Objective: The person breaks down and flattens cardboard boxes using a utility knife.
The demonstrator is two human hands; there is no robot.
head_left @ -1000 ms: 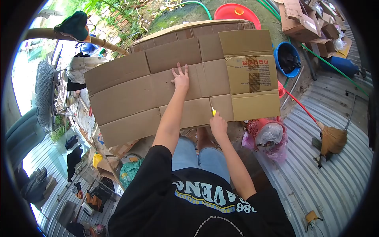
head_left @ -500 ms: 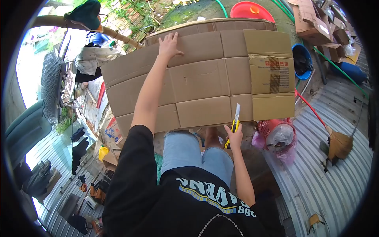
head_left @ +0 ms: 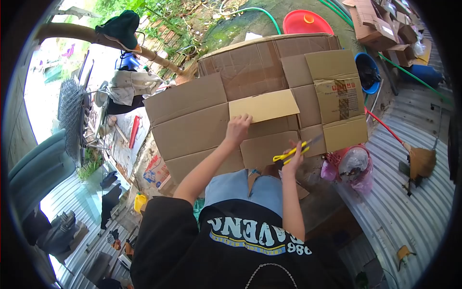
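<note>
A large flattened cardboard box spreads out in front of me, creased into panels. Its upper middle flap is folded down toward me, with the yellowish face showing. My left hand is closed on the lower left edge of that flap. Just right of the lower middle panel, my right hand grips a yellow box cutter. The cutter's blade is out, pointing up and right over the cardboard. Behind the folded flap, a browner cardboard piece shows through the gap.
A red round lid or basin lies beyond the cardboard. To the right are a blue bucket, a pink basket with plastic bags and a broom. A bamboo pole with a cap stretches at upper left.
My left hand has come down toward me from the cardboard's top edge, bringing the upper middle flap over. My right hand has turned the box cutter from upright to slanting right.
</note>
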